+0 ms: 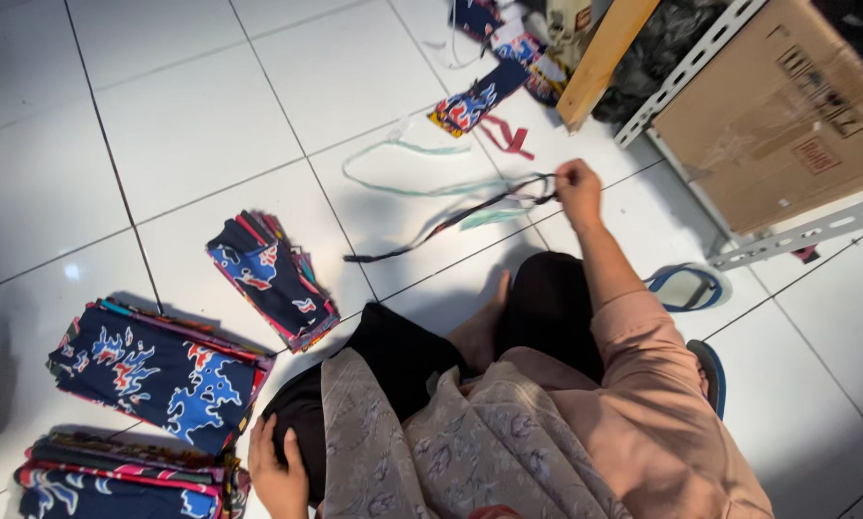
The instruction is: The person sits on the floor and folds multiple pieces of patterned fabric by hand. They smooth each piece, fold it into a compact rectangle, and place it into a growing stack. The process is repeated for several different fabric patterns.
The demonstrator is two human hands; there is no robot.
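- Down at the knee, nearest the lens, the left hand (276, 473) rests on the dark trouser leg, fingers curled loosely together and holding nothing.
- Out front, the right hand (578, 186) is stretched forward, fingertips pinched shut on one end of a bundle of thin fabric strips (451, 217).
- Those strips trail away leftward and slightly toward the body across the white tiled floor (191, 115), long axis running roughly left to right, right hand far nearer.
- Just left, a small folded stack of navy patterned cloth (273, 277) lies apart from the strips.
- Further left, two bigger folded stacks (158, 373).
- Far right, a cardboard box (787, 106) on a metal rack.
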